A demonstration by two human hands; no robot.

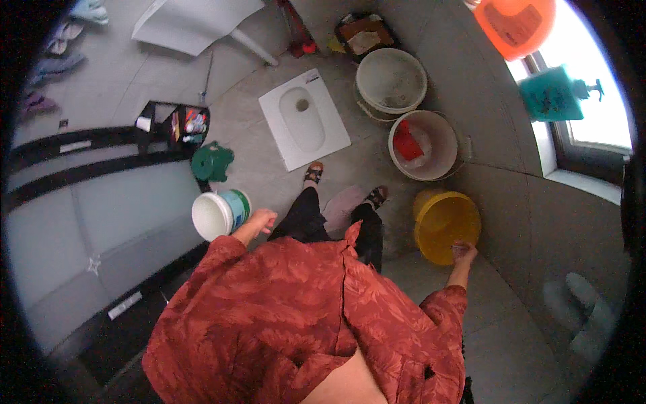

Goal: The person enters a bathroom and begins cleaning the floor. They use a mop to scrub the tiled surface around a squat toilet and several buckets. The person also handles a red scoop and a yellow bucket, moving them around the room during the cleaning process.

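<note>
My right hand [464, 252] is at the near rim of a yellow plastic bucket [426, 217], with fingers reaching over the edge; the bucket's mouth faces up towards me. On the other side, my left hand [262, 221] hangs with curled fingers beside a white plastic bucket [237, 209] bearing a blue and green label. Whether those fingers hold anything is too blurred to see. Ahead of the yellow bucket stands a pale bucket [441, 166] with a red plastic scoop [408, 141] inside. Behind it is another white bucket [391, 81], seemingly holding water.
A white squat toilet [338, 136] is set in the grey tiled floor before my feet. A green plastic stool [212, 160] stands at left by a black-framed glass partition [136, 212]. A teal pump bottle [552, 95] sits on the window ledge. A washbasin [197, 22] projects from the wall.
</note>
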